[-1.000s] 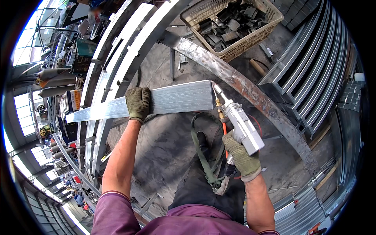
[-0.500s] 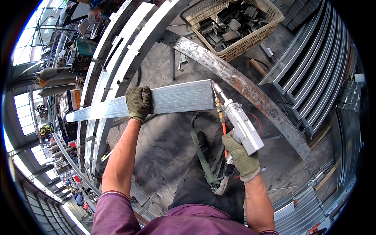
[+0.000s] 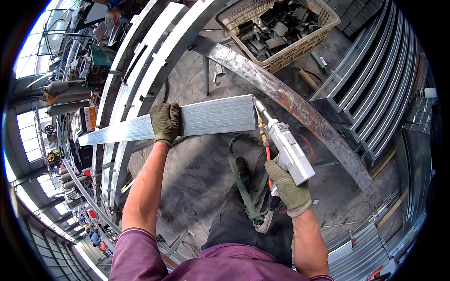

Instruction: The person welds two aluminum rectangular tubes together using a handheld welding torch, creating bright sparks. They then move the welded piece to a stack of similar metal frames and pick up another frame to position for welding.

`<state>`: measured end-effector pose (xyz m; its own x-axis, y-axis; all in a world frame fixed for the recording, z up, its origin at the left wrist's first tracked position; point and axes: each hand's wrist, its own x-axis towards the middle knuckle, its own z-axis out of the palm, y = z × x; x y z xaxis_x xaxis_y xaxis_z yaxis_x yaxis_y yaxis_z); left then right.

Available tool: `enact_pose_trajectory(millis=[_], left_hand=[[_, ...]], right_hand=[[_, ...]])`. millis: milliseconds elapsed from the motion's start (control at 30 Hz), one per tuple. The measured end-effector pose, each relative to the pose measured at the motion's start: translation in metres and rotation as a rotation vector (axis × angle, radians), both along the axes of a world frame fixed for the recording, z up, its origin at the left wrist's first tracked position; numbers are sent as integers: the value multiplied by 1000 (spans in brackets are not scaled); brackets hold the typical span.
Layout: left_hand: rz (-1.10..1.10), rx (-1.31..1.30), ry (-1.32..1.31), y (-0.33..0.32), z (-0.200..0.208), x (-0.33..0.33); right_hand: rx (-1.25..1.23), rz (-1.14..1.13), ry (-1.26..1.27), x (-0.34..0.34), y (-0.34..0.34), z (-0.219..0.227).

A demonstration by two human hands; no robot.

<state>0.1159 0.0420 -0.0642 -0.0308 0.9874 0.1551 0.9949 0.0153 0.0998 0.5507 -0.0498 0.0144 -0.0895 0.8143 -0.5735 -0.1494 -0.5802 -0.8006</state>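
Left of centre, the left hand [image 3: 165,124] gripped the metal bar [image 3: 218,115], fingers [image 3: 173,112] wrapped over it; the right hand [image 3: 289,187] clasped the silver tool [image 3: 291,152], tip [image 3: 260,106] beside the bar's right end. A wrist wobble could have misplaced the tip.

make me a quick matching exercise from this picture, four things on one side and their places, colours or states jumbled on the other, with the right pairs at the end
Things
1. left gloved hand
2. right gloved hand
3. plastic basket
4. hose on the brass fitting

Places, colours, states
A. orange
B. holding the silver tool
C. gripping the flat metal bar
D. full of small metal pieces

Pairs: 1-C, 2-B, 3-D, 4-A
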Motion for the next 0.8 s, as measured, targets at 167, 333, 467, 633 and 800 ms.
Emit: enact_pose_trajectory(millis=[167, 333, 467, 633, 800], left_hand=[[3, -3, -12, 1, 2, 3], [3, -7, -9, 0, 3, 4], [-9, 15, 5, -1, -1, 1], [-5, 6, 9, 0, 0, 1], [-15, -24, 41, 0, 3, 1]], right_hand=[[12, 6, -24, -2, -2, -6], [36, 8, -17, -4, -5, -8], [47, 7, -9, -5, -4, -5], [79, 20, -19, -4, -5, -5], [15, 36, -7, -3, -9, -4]])
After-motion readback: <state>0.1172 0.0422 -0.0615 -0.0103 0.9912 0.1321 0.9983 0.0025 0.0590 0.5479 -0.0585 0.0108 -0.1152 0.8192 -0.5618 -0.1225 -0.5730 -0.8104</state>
